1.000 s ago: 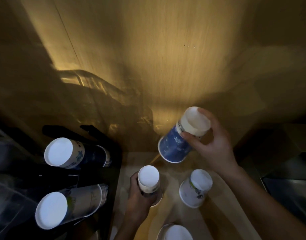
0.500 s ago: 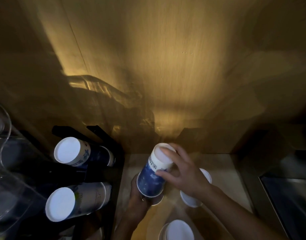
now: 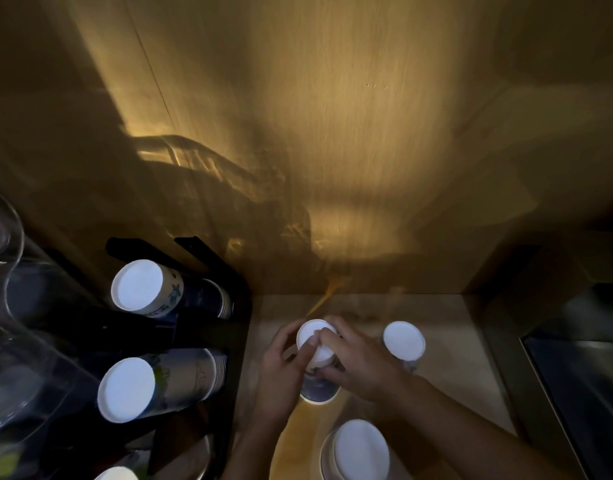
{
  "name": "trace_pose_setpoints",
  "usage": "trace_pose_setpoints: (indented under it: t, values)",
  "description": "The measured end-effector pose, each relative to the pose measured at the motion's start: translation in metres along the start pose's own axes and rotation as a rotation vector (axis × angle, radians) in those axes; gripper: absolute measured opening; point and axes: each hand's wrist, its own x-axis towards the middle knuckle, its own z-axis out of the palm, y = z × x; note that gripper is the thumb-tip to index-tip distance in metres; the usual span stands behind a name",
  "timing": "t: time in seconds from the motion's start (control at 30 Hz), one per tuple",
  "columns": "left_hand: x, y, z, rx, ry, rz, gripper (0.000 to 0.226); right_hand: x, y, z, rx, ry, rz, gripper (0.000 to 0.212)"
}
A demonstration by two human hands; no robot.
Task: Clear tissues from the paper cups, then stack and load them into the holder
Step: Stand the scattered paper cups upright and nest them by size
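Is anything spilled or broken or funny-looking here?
Nothing looks spilled or broken. The left hand and right hand hold an upside-down cup stack on the counter. Two more upside-down cups stand nearby. It is dark and blurry, so small damage could hide.

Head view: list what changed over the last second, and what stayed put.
The right hand brought the blue cup it held up near the wall down and toward the person, seating it upside down over the cup in the left hand; both hands now grip that stack. The inverted cup to its right, the near cup and the stacks in the black holder stayed.
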Motion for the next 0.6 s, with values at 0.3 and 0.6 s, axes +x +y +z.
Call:
trace_pose_setpoints:
  t: [0.3, 0.6]
  values:
    - [0.007, 0.011, -0.003, 0.145, -0.034, 0.013, 0.017, -0.009, -0.009, -0.011, -0.087, 0.015, 0.003, 0.052]
    - [-0.031, 0.003, -0.018, 0.257, 0.303, -0.143, 0.028, -0.072, -0.022, -0.009, 0.194, 0.357, 0.202, 0.019]
